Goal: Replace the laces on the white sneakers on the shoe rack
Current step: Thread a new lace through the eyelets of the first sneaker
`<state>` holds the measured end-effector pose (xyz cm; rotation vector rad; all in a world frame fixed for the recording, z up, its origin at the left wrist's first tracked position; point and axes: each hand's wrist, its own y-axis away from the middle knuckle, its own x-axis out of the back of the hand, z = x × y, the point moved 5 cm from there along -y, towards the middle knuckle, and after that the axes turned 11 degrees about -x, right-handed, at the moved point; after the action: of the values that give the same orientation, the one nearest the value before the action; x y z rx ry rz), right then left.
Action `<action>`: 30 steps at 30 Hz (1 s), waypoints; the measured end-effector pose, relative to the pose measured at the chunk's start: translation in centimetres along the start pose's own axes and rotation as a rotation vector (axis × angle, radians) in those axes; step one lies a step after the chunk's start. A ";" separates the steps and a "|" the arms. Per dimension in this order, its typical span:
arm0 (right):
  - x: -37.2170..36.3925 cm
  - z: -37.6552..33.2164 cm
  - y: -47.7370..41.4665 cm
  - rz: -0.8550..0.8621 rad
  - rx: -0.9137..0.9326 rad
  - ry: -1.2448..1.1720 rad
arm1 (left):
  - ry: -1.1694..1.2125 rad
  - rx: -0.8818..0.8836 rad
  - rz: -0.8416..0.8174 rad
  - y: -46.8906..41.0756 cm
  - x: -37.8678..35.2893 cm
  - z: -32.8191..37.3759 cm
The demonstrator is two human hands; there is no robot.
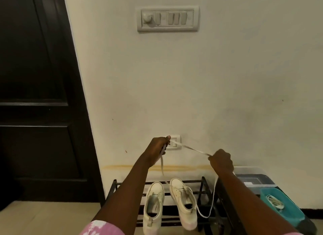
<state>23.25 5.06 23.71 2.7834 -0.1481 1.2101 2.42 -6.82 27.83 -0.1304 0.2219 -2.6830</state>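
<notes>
Home entryway: shoe rack (203,182), door (35,94), wall switches (167,18).

No writing, brand, number or sign can be read anywhere: the switch panel (167,18) on the wall, the white sneakers (180,187) on the shoe rack (203,183) and the teal tub (288,215) beside it show no legible marks.
</notes>
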 end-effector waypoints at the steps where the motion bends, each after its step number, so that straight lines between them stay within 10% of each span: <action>1: 0.0 0.8 -0.1 -0.008 -0.021 -0.017 | 0.021 0.002 0.014 0.2 0.4 0.0; 17: -4.0 2.9 3.5 -0.325 0.069 0.207 | -0.221 -0.094 0.132 2.0 2.5 -0.6; 24: -2.8 -7.1 10.2 -0.722 0.344 -0.503 | -0.258 -0.118 -0.012 1.8 0.4 -0.3; 30: -2.8 -7.2 9.2 -0.551 0.240 -0.641 | -0.270 -0.071 -0.030 1.6 0.8 -0.8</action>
<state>14.93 -2.90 27.06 2.9892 0.7090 0.2100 2.32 -8.47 26.81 -0.5165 0.2313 -2.6508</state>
